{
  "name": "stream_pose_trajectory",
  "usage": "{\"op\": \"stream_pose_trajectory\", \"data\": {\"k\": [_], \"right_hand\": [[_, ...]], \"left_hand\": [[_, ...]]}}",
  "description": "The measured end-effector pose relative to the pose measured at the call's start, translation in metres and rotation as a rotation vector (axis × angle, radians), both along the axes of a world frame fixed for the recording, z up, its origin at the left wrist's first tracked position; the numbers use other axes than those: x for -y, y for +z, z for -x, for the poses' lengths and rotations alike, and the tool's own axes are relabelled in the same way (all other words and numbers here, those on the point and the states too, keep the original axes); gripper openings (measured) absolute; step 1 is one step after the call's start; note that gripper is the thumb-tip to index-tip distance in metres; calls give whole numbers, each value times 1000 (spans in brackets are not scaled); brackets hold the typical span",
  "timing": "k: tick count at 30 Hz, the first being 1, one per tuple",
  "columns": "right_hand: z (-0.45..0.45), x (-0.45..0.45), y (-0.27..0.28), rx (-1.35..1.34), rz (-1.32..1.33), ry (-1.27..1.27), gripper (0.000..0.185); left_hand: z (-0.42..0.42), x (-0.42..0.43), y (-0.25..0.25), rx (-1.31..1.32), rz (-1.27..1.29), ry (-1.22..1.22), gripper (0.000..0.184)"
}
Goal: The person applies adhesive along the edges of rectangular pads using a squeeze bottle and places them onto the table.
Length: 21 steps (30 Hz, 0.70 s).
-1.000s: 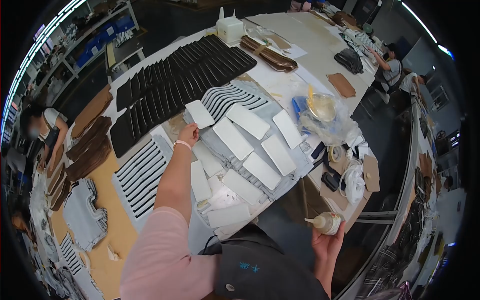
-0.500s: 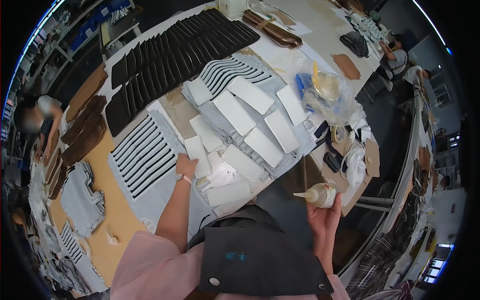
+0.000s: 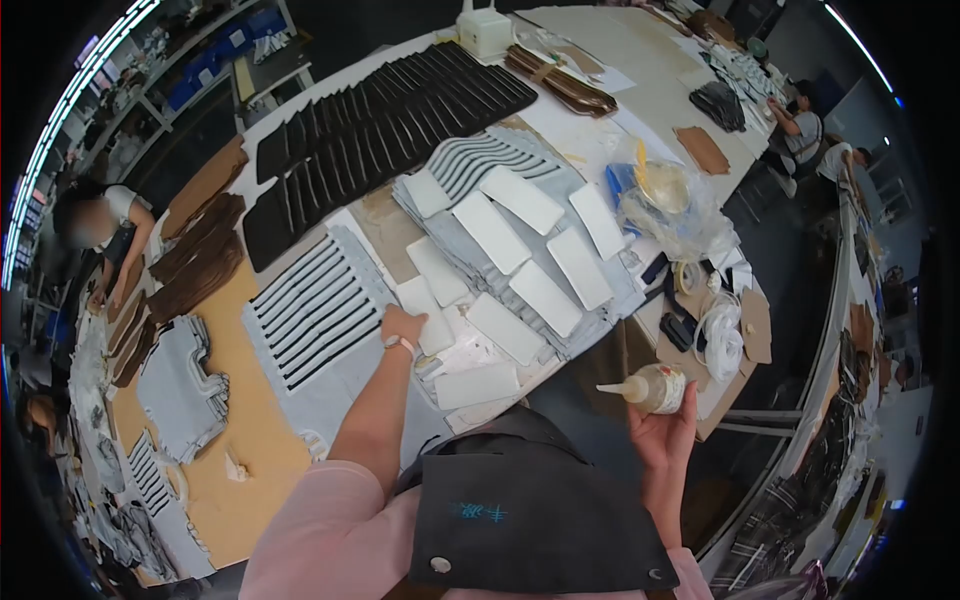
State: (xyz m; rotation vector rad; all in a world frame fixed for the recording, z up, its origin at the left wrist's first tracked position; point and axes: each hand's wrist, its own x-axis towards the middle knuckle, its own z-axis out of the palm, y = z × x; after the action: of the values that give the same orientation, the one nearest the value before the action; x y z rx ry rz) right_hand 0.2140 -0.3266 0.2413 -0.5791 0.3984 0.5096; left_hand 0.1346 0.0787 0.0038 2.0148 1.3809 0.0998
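My left hand [image 3: 402, 326] is at the left edge of a white rectangular piece [image 3: 424, 312], fingers bent and the thumb side against it. Just left of that hand lies a grey sheet with dark-edged white strips [image 3: 318, 312]. My right hand [image 3: 664, 432], raised off the table's front edge, is wrapped around a squeeze bottle [image 3: 658, 388] with a pale pointed nozzle aimed left. Several more white rectangular pieces [image 3: 492, 232] are spread over stacked grey sheets [image 3: 462, 268]. The fingertips of my left hand are partly hidden.
Rows of black pieces [image 3: 350, 150] cover the far side. Brown pieces [image 3: 200, 250] and grey cut pieces [image 3: 180, 385] lie left. A plastic bag [image 3: 675, 205] and a cardboard box with tape and cord [image 3: 720, 335] are on the right. Other people [image 3: 115, 230] work nearby.
The whole view has shifted, so table and hands appear farther right and slightly lower. My left hand stays at the white piece; my right hand keeps holding the bottle.
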Motion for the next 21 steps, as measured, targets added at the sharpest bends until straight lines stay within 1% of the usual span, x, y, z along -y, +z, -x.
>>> {"op": "stream_pose_trajectory", "data": {"k": [1, 2, 3, 4, 5, 6, 7, 8, 11, 12, 15, 16, 17, 18, 20, 21], "right_hand": [[0, -5, 1, 4, -48, 10, 43], [-1, -6, 2, 9, -44, 5, 43], [2, 0, 2, 8, -42, 1, 43], [5, 4, 2, 81, -39, 44, 43], [6, 9, -3, 129, -69, 75, 43], [5, 15, -6, 65, -80, 49, 38], [7, 17, -6, 141, -74, 84, 38], [9, 17, -5, 147, -90, 93, 38], [8, 11, -5, 132, -119, 116, 39], [10, 10, -6, 114, -122, 126, 40], [10, -8, -5, 110, -122, 311, 45], [11, -21, 1, 56, -85, 316, 52], [15, -34, 10, 61, -90, 378, 53], [19, -45, 18, 61, -87, 429, 54], [18, -57, 15, 127, -87, 573, 56], [20, -65, 14, 92, -76, 566, 58]], "left_hand": [[-3, 10, 7, -113, -81, -20, 57], [-7, 13, 2, -175, -112, -13, 60], [-11, 11, -3, -214, -139, 38, 49], [-18, 9, -8, -250, -102, 118, 37], [-7, -1, -22, -175, -3, 64, 45], [-6, 4, -26, -123, -167, 106, 31], [3, -2, -28, -70, -156, 52, 29], [8, -8, -26, -19, -135, -12, 27], [32, 4, 33, 225, -56, 75, 19], [37, 15, 62, 242, -154, 76, 16], [43, 52, 141, 123, -369, -325, 12], [44, 68, 161, 84, -513, -493, 10], [44, 87, 178, 48, -648, -669, 10], [45, 104, 195, -30, -649, -795, 10], [41, 140, 219, -155, -629, -1087, 10], [39, 152, 222, -64, -623, -1115, 10]]}}
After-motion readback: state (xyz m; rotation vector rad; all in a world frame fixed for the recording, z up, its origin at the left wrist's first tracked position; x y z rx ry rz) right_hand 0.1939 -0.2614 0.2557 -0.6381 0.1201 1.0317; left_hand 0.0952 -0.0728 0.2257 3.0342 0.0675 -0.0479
